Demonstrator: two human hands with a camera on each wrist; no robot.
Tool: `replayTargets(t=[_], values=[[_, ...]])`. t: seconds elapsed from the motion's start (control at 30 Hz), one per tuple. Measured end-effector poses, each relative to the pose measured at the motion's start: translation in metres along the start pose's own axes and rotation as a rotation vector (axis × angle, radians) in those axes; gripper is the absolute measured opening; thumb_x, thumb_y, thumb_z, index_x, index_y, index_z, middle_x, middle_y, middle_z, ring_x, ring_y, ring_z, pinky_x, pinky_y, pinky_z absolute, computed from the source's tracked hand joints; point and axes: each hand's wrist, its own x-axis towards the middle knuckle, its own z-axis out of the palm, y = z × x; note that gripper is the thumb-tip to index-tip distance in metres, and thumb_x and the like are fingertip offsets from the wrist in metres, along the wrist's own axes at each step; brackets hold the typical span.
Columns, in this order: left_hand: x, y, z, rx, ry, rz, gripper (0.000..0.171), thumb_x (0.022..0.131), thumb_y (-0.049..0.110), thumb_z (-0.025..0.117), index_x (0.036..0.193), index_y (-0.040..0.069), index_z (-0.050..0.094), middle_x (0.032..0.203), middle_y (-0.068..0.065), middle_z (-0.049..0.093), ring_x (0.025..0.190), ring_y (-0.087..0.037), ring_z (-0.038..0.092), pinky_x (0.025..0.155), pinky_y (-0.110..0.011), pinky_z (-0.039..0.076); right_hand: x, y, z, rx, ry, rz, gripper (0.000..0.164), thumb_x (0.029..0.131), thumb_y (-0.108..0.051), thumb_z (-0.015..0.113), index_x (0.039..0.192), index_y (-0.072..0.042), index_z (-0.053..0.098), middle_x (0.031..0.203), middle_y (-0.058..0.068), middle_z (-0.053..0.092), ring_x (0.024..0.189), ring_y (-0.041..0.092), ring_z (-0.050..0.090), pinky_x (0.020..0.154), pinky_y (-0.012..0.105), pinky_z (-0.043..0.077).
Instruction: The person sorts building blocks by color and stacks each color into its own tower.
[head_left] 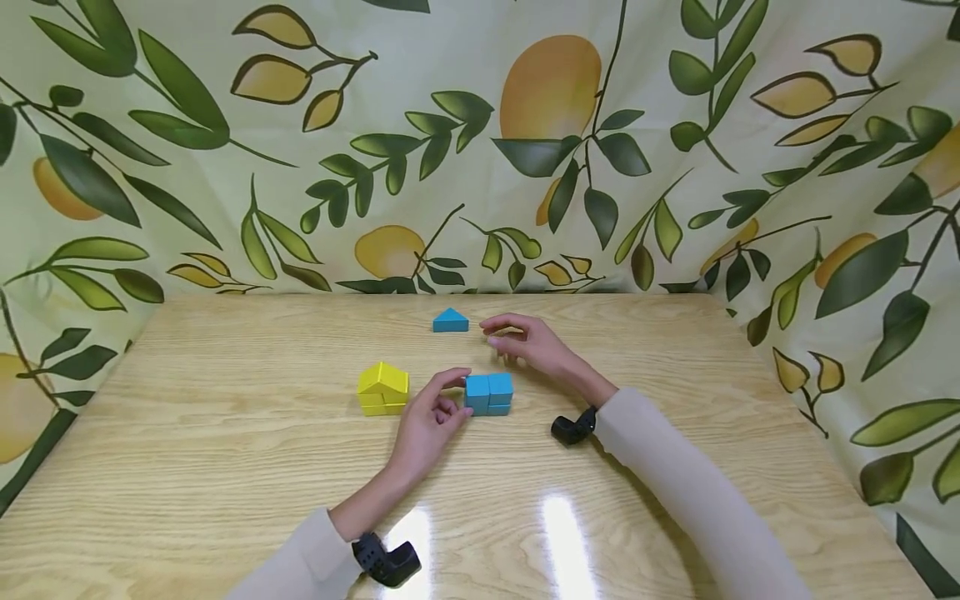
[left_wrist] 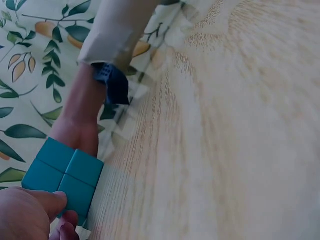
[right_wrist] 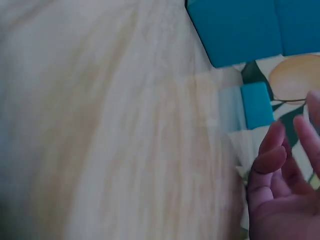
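Observation:
Several blue blocks (head_left: 489, 393) are stacked in a two-by-two arrangement near the middle of the table. My left hand (head_left: 426, 425) holds the stack at its left side, thumb at the front and index finger at the back. In the left wrist view, that thumb lies against the front of the blue blocks (left_wrist: 65, 172). My right hand (head_left: 536, 346) is above the table behind the stack, fingers bent loosely with nothing between them. Just left of its fingertips, a blue triangular block (head_left: 450, 322) lies apart; the right wrist view shows it (right_wrist: 257, 106) beyond the fingers.
To the left of my left hand stands a small yellow block house (head_left: 383, 390) with a pitched roof. The wooden table (head_left: 225, 450) ends at a leaf-and-fruit patterned cloth (head_left: 435, 200) behind and at the sides. Each wrist carries a black camera (head_left: 573, 428).

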Motion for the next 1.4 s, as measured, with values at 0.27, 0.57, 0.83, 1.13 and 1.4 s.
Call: replayTargets(t=[0.27,0.57,0.83,1.13,1.4], values=[[0.000,0.001,0.000,-0.038,0.012,-0.010,0.058,0.079,-0.007,0.074,0.128,0.019,0.057,0.113,-0.004,0.064,0.065,-0.015,0.055,0.056,-0.021,0.045,0.021,0.002,0.006,-0.024,0.001,0.026,0.040,0.094,-0.023,0.063,0.132,-0.012,0.056,0.127,0.007,0.055,0.079,0.026,0.059,0.062,0.030,0.044],[0.001,-0.002,-0.001,-0.042,0.015,-0.006,0.057,0.079,-0.007,0.074,0.128,0.018,0.058,0.113,-0.006,0.064,0.065,-0.016,0.054,0.055,-0.021,0.043,0.044,0.003,0.014,-0.046,0.016,0.063,0.037,0.098,-0.033,0.054,0.133,-0.022,0.056,0.118,0.005,0.055,0.070,0.022,0.056,0.053,0.026,0.039],[0.001,-0.001,-0.001,-0.013,0.004,-0.001,0.055,0.080,-0.007,0.073,0.126,0.018,0.059,0.109,-0.004,0.064,0.065,-0.013,0.055,0.056,-0.021,0.045,0.060,0.004,0.017,-0.097,-0.002,0.010,0.040,0.100,-0.027,0.052,0.139,-0.020,0.051,0.115,0.009,0.052,0.063,0.020,0.050,0.052,0.026,0.038],[0.000,0.001,0.002,-0.023,0.012,-0.011,0.052,0.078,-0.009,0.073,0.124,0.012,0.061,0.109,-0.008,0.064,0.064,-0.020,0.055,0.054,-0.021,0.043,0.065,0.001,0.018,-0.235,-0.028,-0.021,0.035,0.101,-0.024,0.050,0.135,-0.021,0.055,0.124,0.003,0.049,0.060,0.019,0.051,0.056,0.027,0.043],[-0.002,0.039,-0.007,-0.015,0.018,-0.010,0.045,0.079,-0.014,0.069,0.120,0.003,0.061,0.107,-0.015,0.064,0.063,-0.025,0.054,0.055,-0.021,0.042,0.067,-0.005,0.015,-0.211,-0.072,0.038,0.038,0.100,-0.031,0.051,0.137,-0.026,0.053,0.104,0.009,0.057,0.056,0.019,0.047,0.051,0.029,0.040]])
